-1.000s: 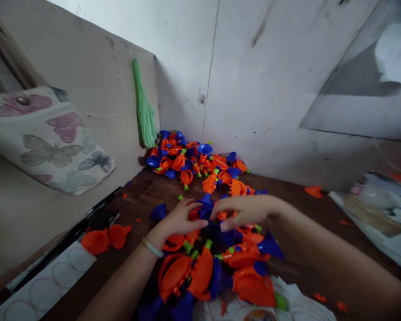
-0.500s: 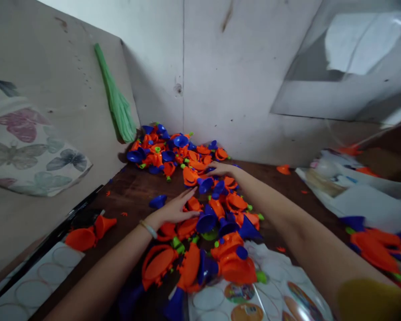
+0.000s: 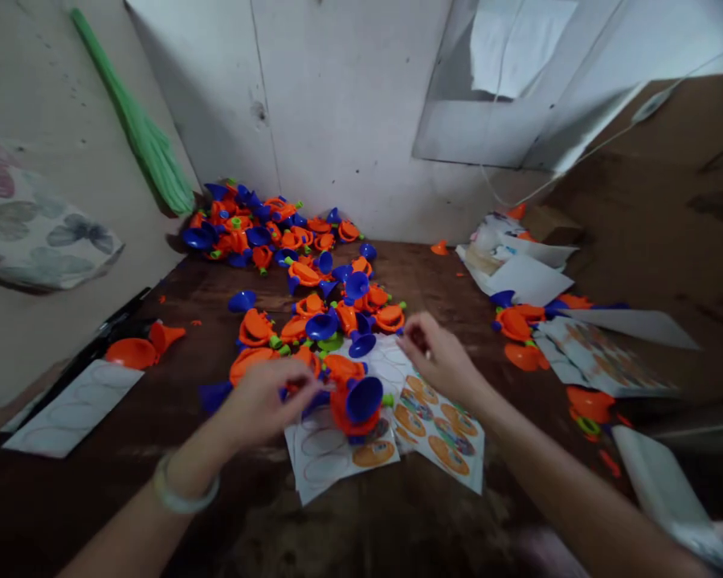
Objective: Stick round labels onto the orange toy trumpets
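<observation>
Since half a second ago, our right hand [image 3: 437, 357] has come back from the farther toys to the upper edge of the sticker sheets [image 3: 449, 437], and our view has swung rightward. We see a toy horn [image 3: 345, 413] over the sheets, just beyond the fingertips of our left hand [image 3: 265, 397]. Its blue bell [image 3: 365, 399] opens up toward us, and its green tip [image 3: 387, 399] juts to the right; blur keeps us from reading the long axis surely. Our left grip is partly open, thumb stretched toward the horn, but we cannot tell whether it has hold of it. Our right grip is curled near the sheets' edge; we cannot tell what, if anything, it pinches. More orange-and-blue horns [image 3: 307, 277] spread over the dark brown tabletop [image 3: 208, 293] in mixed directions, up to a heap [image 3: 247, 229] in the corner. Behind stands a scuffed white wall [image 3: 349, 96]; a green bag [image 3: 138, 140] and a butterfly-print cloth [image 3: 42, 221] hang at left, and brown cardboard [image 3: 668, 249] rises at right.
</observation>
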Demonstrator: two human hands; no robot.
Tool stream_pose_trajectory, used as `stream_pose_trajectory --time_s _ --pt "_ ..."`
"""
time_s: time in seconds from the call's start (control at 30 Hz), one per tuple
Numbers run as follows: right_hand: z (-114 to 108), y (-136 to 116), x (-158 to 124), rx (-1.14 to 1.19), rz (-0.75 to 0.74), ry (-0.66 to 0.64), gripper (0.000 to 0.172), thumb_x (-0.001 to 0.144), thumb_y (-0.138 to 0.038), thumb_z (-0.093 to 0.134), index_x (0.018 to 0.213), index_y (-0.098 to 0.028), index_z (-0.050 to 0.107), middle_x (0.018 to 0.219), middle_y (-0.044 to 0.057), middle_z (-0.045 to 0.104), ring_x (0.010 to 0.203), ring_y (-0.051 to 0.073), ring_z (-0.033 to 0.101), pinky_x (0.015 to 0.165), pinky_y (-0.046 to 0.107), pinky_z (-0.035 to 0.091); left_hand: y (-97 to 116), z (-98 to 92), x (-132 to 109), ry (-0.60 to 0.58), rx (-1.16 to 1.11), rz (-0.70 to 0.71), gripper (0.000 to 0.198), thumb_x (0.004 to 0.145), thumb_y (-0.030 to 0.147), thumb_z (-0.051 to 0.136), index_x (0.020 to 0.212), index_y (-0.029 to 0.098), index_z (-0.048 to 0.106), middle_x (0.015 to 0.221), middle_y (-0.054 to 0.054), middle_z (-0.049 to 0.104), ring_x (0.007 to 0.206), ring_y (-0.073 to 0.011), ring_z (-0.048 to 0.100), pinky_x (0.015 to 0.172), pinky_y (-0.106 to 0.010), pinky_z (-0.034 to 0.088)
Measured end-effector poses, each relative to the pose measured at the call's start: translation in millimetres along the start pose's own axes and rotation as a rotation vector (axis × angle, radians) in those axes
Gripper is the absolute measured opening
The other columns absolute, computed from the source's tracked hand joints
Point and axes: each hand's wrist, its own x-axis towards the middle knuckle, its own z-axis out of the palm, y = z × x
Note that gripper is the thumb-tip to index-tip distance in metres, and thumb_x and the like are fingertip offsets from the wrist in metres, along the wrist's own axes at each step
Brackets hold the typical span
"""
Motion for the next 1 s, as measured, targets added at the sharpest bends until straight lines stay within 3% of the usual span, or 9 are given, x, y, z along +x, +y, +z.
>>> stream_pose_trajectory --time_s 0.07,0.13,0.2,0.3,0.4,0.57,0.73,0.87,1.0 --pt "24.1 15.4 -52.8 0.007 0.064 -0.059 0.004 0.101 -0.026 0.06 0.097 -0.025 0.061 0.085 0.003 0.075 0.077 0.023 0.071 0.07 0.032 0.051 25.7 34.9 -39.2 -0.182 -0.176 0.169 0.025 0.108 0.036 0.062 0.109 0.029 0.086 0.105 -0.007 0.088 0.097 -0.0236 0.082 0.091 -0.034 0.064" --pt "51.6 21.7 -88.2 0.016 0.114 -0.113 0.008 0.096 -0.022 0.067 0.1 -0.025 0.061 0.088 0.003 0.078 0.077 0.023 0.075 0.07 0.032 0.052 37.8 71.1 -59.5 -0.22 -0.144 0.281 0.036 0.106 0.028 0.065 0.139 0.032 0.078 0.138 -0.01 0.082 0.125 -0.0284 0.078 0.11 -0.042 0.06" --pt "77.6 18.3 -106.6 0.013 0.147 -0.13 0.022 0.092 -0.018 0.071 0.111 -0.024 0.062 0.102 0.007 0.081 0.092 0.027 0.08 0.079 0.035 0.057 37.8 98.9 -60.6 -0.164 0.059 0.259 0.06 0.102 0.022 0.067 0.161 0.036 0.063 0.165 -0.011 0.065 0.142 -0.0338 0.068 0.118 -0.052 0.055" --pt "106.4 4.8 -112.4 -0.017 0.188 -0.094 0.041 0.089 -0.019 0.077 0.126 -0.023 0.061 0.132 0.017 0.076 0.126 0.036 0.074 0.102 0.046 0.058 26.9 115.2 -38.6 -0.045 0.346 0.127 0.07 0.099 0.019 0.069 0.164 0.041 0.058 0.177 -0.01 0.051 0.144 -0.0381 0.065 0.118 -0.058 0.054" --pt "118.4 -2.1 -107.4 -0.029 0.232 -0.062 0.049 0.086 -0.019 0.083 0.13 -0.022 0.062 0.143 0.022 0.071 0.135 0.041 0.069 0.111 0.052 0.055 16.1 108.2 -8.4 0.063 0.446 0.028 0.065 0.102 0.019 0.066 0.163 0.041 0.062 0.181 -0.013 0.043 0.147 -0.0454 0.062 0.118 -0.066 0.05" --pt "113.7 8.9 -100.9 0.02 0.286 -0.035 0.042 0.094 -0.014 0.07 0.134 -0.023 0.063 0.124 0.015 0.082 0.117 0.034 0.079 0.094 0.042 0.059 4.3 92.8 16.0 0.205 0.482 -0.044 0.052 0.109 0.029 0.06 0.16 0.039 0.065 0.183 -0.014 0.039 0.163 -0.049 0.044 0.126 -0.071 0.039" --pt "104.0 17.3 -100.6 0.091 0.261 0.042 0.04 0.1 -0.019 0.061 0.14 -0.026 0.063 0.106 0.007 0.084 0.102 0.03 0.081 0.084 0.037 0.056 -6.0 84.9 -4.0 0.233 0.448 -0.043 0.045 0.105 0.022 0.064 0.143 0.041 0.079 0.177 -0.009 0.051 0.165 -0.0413 0.044 0.133 -0.066 0.031" --pt "92.2 24.0 -103.9 0.197 0.195 0.159 0.033 0.102 -0.025 0.056 0.134 -0.026 0.063 0.102 0.009 0.082 0.104 0.032 0.078 0.09 0.042 0.057 -11.7 64.4 -29.2 0.3 0.403 -0.082 0.028 0.097 0.038 0.076 0.122 0.037 0.088 0.177 -0.007 0.051 0.168 -0.0453 0.038 0.134 -0.073 0.024" --pt "75.3 34.4 -112.8 0.351 0.118 0.254 0.027 0.104 -0.035 0.053 0.129 -0.026 0.057 0.095 0.007 0.077 0.09 0.028 0.075 0.083 0.042 0.06 -4.9 46.9 -49.5 0.43 0.321 -0.168 0.024 0.095 0.044 0.072 0.082 0.028 0.085 0.152 -0.011 0.075 0.164 -0.0511 0.042 0.131 -0.083 0.018"
